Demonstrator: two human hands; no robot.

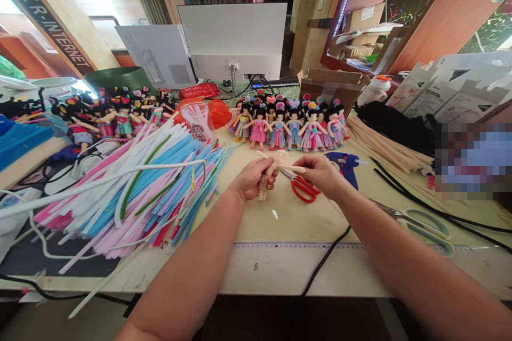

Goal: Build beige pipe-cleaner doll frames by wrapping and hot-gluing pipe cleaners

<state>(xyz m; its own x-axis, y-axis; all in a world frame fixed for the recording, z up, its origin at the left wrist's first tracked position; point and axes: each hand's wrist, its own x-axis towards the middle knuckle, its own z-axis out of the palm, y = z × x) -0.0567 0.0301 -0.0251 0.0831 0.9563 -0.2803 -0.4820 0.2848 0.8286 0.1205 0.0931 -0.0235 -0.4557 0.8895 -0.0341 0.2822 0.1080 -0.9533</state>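
Observation:
Over the middle of the table, my left hand [256, 176] is closed around the body of a beige pipe-cleaner doll figure [263, 187], whose coiled legs point down below the fingers. My right hand [320, 171] pinches the end of the figure's arm that reaches to the right. Under and between the hands lie red-handled scissors [304, 189], their blades partly covered. A blue glue gun [344, 164] rests just behind my right hand. Finished dolls in colourful dresses [294, 127] stand in rows beyond both hands.
A large heap of coloured pipe cleaners [160, 181] fills the left side. Beige pipe cleaners [394, 144] and a black bundle [394, 120] lie at right, near green-handled scissors [426, 226]. A measuring tape [288, 245] runs along the front; a black cable [326, 264] crosses it.

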